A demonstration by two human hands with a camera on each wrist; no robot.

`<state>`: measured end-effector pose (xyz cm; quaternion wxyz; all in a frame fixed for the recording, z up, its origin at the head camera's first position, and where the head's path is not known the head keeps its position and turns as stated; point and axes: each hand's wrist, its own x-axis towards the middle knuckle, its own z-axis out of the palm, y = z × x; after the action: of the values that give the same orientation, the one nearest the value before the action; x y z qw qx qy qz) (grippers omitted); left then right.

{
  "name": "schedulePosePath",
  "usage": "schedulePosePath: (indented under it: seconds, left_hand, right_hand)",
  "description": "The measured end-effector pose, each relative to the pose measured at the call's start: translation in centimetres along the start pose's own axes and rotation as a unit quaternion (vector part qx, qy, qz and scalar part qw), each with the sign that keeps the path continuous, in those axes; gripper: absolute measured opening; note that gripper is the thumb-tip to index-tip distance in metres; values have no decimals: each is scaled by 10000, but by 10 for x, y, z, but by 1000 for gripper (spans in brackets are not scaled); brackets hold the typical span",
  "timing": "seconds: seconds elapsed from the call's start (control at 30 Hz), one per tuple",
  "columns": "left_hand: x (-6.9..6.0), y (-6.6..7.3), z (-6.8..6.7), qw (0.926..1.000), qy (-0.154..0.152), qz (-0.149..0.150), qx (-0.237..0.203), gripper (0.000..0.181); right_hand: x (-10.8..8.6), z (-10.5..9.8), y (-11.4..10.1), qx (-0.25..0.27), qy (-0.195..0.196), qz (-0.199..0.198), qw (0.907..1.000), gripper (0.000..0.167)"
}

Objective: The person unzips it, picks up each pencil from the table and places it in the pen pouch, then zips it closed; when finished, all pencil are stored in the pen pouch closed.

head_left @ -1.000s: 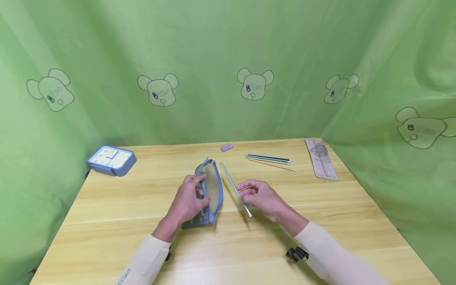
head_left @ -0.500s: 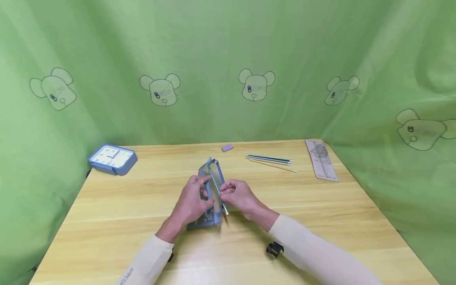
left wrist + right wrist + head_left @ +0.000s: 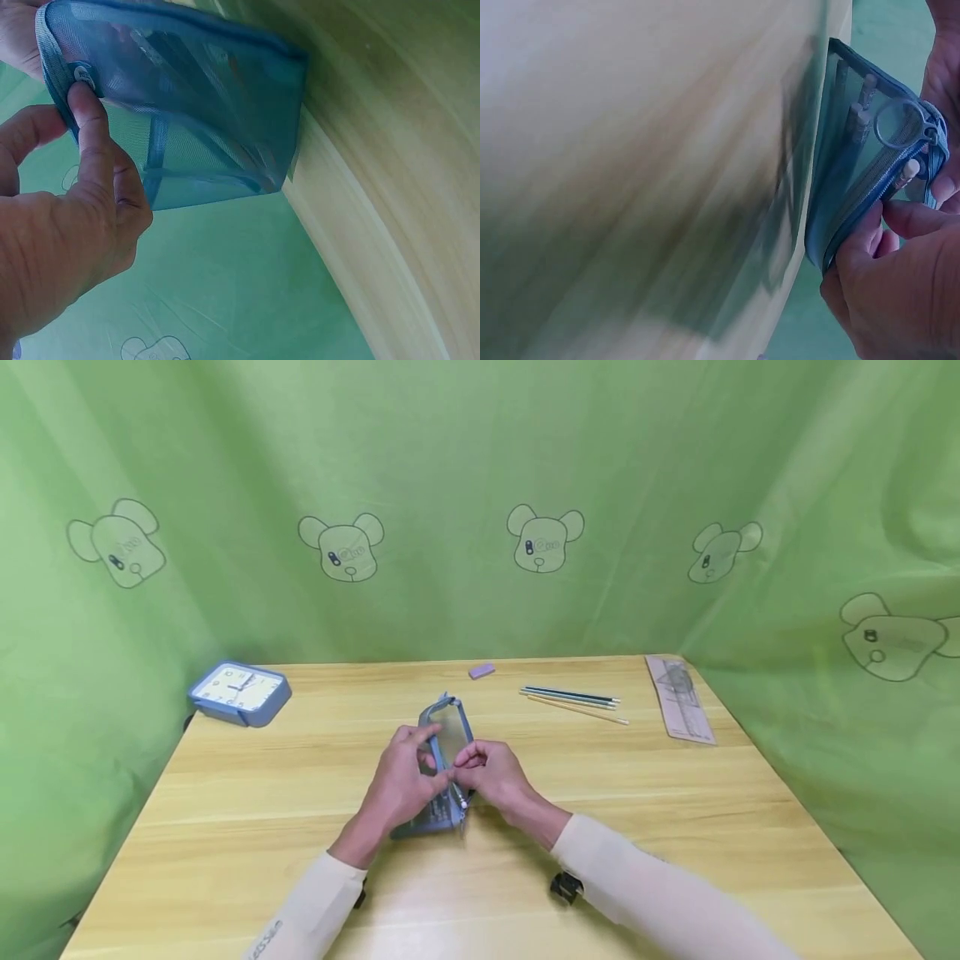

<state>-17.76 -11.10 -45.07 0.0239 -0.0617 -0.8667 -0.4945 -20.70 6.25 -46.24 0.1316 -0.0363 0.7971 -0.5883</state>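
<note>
Head view: a blue mesh zip pouch (image 3: 432,817) gapes between two hands. The left hand (image 3: 399,783) pinches one rim, fingers bent; the right hand (image 3: 497,775), thumb and forefinger closed, pinches a pencil (image 3: 908,173) at the opening, its eraser end showing. Eraser-tipped pencils (image 3: 860,127) lie inside, lower than that grip; loose pencils (image 3: 573,698) rest beyond it on the wood-grained table (image 3: 262,810).

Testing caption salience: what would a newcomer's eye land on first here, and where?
The bright green cloth behind the table, printed with cartoon animal heads. Next, mid-table, the left hand holding an open blue mesh pouch while the right hand pinches a pencil at its opening. Then the blue clock at the table's far left.
</note>
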Motion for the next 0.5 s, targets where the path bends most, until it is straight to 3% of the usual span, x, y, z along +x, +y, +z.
schedulePosePath:
  seconds: [0.2, 0.5]
  left_hand:
    - [-1, 0, 1, 10000, 34, -14, 33, 77]
    - [0, -1, 3, 9998, 72, 91, 150, 76]
  right_hand:
    - [0, -4, 1, -246, -422, -10, 9988, 12]
    - [-2, -6, 3, -245, -816, 292, 9959, 20]
